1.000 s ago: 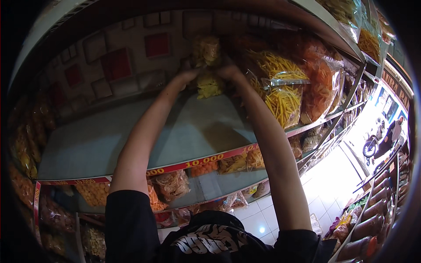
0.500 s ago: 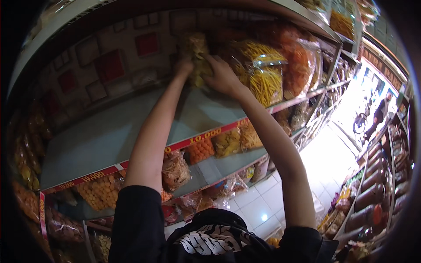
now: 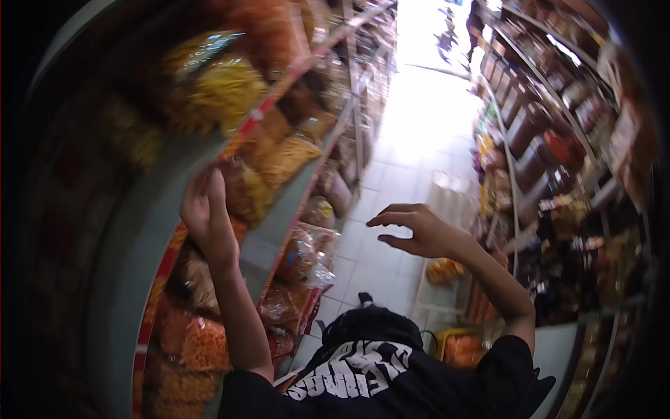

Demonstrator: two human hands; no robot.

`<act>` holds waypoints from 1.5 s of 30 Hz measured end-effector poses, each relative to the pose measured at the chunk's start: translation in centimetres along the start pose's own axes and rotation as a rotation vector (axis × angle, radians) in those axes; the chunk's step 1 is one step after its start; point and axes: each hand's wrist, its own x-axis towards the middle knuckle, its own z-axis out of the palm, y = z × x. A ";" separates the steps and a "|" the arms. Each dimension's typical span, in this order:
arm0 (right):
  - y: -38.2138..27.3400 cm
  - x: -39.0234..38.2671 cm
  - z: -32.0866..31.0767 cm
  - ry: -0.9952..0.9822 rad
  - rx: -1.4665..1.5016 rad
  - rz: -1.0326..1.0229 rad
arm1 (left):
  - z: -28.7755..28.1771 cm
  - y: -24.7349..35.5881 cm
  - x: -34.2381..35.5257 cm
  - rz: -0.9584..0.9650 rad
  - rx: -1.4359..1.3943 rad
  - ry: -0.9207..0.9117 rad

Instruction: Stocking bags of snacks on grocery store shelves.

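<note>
Blurred view down a narrow shop aisle. Far left: grey shelf w/ red price strip along its edge, running away from the viewer. Yellow snack bags sit on it at the far end, well apart from both hands. Below, lower shelves hold orange snack packs. Left hand is raised just beside the shelf edge, fingers up and loosely together; grip empty, holding nothing. Centre, near: person's black shirt w/ white print. Pale tiled floor runs to the far, bright end. Right hand hangs in mid-aisle, fingers curled, grip wide, empty. Right: racks of dark jars, too blurred to tell more.
</note>
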 end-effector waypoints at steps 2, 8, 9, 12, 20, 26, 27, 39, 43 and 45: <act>1.3 -5.5 0.0 0.116 0.101 0.299 | 2.2 -3.1 -3.7 -0.236 -0.125 -0.203; 6.3 -21.8 5.8 0.611 0.317 0.923 | 10.6 -11.2 -12.6 -0.648 -0.046 -0.784; 6.4 -24.0 6.8 0.628 0.324 1.012 | 12.2 -12.0 -13.7 -0.772 -0.051 -0.822; 6.4 -29.2 9.6 0.696 0.268 1.212 | 16.4 -16.4 -16.0 -0.832 0.056 -1.116; 12.3 -33.2 9.5 0.798 0.201 1.382 | 35.5 -21.1 -15.6 -0.535 0.101 -1.576; 16.7 -32.4 7.0 0.928 0.212 1.472 | 47.6 -23.4 -15.3 -0.387 0.039 -1.857; 17.7 -32.5 7.4 0.939 0.236 1.522 | 49.0 -24.7 -15.7 -0.266 0.042 -1.915; 39.6 -36.7 23.4 1.253 0.544 1.951 | 60.3 -46.8 -27.7 -0.265 -0.047 -2.428; 51.1 -42.6 29.1 1.383 0.128 1.970 | 64.5 -53.0 -33.0 -0.235 -0.045 -2.380; 57.0 -45.2 30.0 1.154 -0.041 2.082 | 66.1 -55.9 -35.6 -0.406 -0.057 -2.349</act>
